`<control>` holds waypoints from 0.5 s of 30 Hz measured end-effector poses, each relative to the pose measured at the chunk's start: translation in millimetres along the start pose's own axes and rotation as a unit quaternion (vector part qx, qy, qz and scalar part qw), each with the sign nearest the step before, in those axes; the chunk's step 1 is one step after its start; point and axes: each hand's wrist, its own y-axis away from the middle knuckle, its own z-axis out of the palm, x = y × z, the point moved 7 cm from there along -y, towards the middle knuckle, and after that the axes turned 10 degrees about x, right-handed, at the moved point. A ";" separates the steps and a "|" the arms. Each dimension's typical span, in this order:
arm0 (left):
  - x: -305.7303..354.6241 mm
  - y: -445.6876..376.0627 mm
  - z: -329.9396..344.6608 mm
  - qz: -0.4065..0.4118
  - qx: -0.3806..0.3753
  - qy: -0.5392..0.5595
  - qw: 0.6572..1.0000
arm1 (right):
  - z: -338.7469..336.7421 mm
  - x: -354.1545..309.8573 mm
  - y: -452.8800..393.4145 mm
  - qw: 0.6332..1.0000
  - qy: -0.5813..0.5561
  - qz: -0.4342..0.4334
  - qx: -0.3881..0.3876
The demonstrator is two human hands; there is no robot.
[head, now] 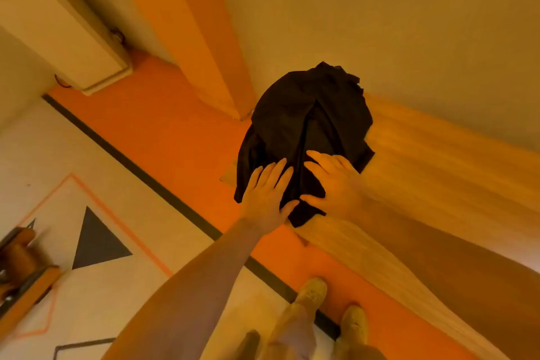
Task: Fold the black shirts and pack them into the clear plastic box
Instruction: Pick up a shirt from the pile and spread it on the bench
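1. A heap of black shirts (304, 125) lies bunched at the near corner of a wooden surface (423, 155), still unfolded.
2. Both hands rest flat on the heap, fingers straight, grasping nothing: left hand (267, 194), right hand (336, 181).
3. Folding seems barely begun; packing remains.
4. Count: one dark heap, number of shirts unclear; two hands; no clear plastic box visible.
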 end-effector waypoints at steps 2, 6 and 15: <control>2.9 1.2 4.6 -0.024 -0.008 0.002 1.000 | 10.5 1.0 5.6 1.000 0.002 0.015 -0.025; 10.4 11.6 11.7 -0.046 0.009 -0.013 0.999 | 27.7 0.2 20.0 0.999 -0.030 0.027 0.009; 19.4 16.4 5.4 -0.097 0.095 -0.001 0.991 | 23.9 0.7 25.5 0.982 -0.033 0.004 0.183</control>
